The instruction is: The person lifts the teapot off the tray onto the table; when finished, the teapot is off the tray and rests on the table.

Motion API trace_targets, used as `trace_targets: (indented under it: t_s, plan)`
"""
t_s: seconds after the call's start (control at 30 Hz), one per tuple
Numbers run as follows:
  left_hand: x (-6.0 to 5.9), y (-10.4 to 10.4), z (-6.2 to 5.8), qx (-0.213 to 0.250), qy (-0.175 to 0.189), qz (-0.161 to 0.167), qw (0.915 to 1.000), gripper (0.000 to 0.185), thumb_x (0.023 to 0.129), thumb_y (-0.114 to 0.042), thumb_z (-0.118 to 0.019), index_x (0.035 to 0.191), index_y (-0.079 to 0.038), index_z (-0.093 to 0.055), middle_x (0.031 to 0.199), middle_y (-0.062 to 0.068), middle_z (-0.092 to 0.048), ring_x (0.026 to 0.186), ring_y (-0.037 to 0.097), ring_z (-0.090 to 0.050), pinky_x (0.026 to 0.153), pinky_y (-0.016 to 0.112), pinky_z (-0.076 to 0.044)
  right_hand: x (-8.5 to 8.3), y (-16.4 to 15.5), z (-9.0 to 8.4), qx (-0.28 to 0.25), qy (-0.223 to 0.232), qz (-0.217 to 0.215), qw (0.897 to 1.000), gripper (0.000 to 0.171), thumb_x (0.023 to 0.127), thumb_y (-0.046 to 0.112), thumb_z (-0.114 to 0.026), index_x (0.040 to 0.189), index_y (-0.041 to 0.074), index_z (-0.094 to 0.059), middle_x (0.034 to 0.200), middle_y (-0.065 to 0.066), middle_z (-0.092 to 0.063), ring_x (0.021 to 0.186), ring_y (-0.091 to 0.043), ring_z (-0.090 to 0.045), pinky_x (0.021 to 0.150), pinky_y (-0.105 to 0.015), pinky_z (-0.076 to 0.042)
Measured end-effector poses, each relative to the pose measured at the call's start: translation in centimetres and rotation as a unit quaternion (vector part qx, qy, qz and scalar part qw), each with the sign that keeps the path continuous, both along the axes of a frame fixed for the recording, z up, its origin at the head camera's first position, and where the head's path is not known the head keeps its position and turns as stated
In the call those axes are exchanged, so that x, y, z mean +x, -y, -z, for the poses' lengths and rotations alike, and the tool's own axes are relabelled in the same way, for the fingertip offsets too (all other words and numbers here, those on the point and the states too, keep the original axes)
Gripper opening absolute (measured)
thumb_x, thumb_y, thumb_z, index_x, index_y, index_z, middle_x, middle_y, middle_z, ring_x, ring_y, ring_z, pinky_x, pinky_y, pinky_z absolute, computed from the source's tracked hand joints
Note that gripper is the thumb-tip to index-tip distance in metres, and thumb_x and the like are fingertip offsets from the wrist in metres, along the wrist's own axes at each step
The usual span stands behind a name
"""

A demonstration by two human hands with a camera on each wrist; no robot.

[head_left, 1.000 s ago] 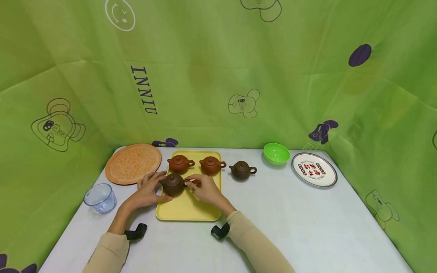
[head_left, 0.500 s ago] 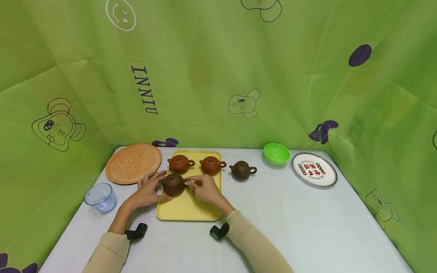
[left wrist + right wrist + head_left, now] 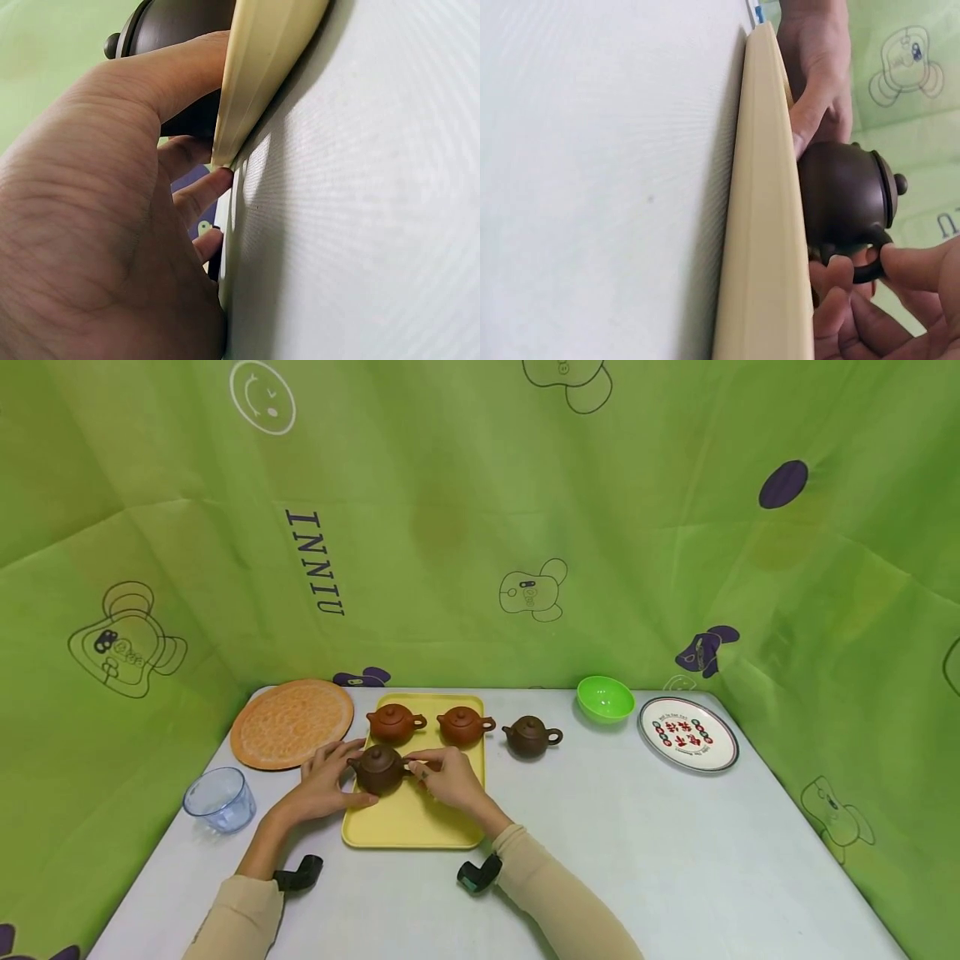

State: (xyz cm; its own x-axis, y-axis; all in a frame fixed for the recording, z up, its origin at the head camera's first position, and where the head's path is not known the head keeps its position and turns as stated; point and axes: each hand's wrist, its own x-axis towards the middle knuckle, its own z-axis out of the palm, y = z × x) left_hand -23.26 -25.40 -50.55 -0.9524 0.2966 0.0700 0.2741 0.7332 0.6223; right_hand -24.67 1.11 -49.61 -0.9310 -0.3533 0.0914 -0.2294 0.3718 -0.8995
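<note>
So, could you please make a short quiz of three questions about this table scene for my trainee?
1. True or false: the right hand pinches the handle of the dark brown teapot on the yellow tray.
2. How many teapots stand on the tray? A) two B) three C) four
3. Fill in: the one teapot off the tray stands between the tray and the ____ bowl.

Key
1. True. The right wrist view shows thumb and finger on the handle, while the left hand touches the pot's other side.
2. B. Two reddish teapots stand behind the dark one.
3. green
</note>
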Motion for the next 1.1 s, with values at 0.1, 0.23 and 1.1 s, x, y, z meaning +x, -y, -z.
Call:
trace_targets:
  t_s: [0.1,0.23,1.1]
  plan:
    - [0.0,0.0,0.1,0.001,-0.003,0.0,1.0,0.09,0.079,-0.042,-0.089,0.149,0.002,-0.055,0.167,0.022,-0.04,0.154,0.051,-0.015,0.113,0.074,-0.008,0.1,0.1,0.1,-0.002,0.007,0.006,1.0,0.022,0.104,0.021,-0.069,0.121,0.015,-0.082,0.094,-0.01,-0.084,0.055,-0.006,-0.058,0.049,-0.02,-0.038]
    - [0.0,0.1,0.3,-0.006,-0.01,0.003,0.9999,0.086,0.08,-0.042,-0.089,0.148,0.0,-0.058,0.167,0.022,-0.039,0.154,0.051,-0.017,0.112,0.074,-0.009,0.3,0.2,0.0,-0.011,0.02,0.019,1.0,0.021,0.104,0.02,-0.07,0.12,0.015,-0.082,0.091,-0.012,-0.083,0.055,-0.007,-0.059,0.049,-0.02,-0.037]
    - [-0.2,0.4,0.5,-0.023,-0.021,0.015,0.9994,0.072,0.085,-0.046,-0.086,0.147,-0.017,-0.062,0.168,0.021,-0.038,0.152,0.052,-0.019,0.11,0.074,-0.012,0.5,-5.3,-1.5,-0.019,0.017,0.032,0.999,0.026,0.105,0.021,-0.067,0.128,0.014,-0.078,0.107,-0.015,-0.081,0.083,-0.028,-0.08,0.059,-0.026,-0.055]
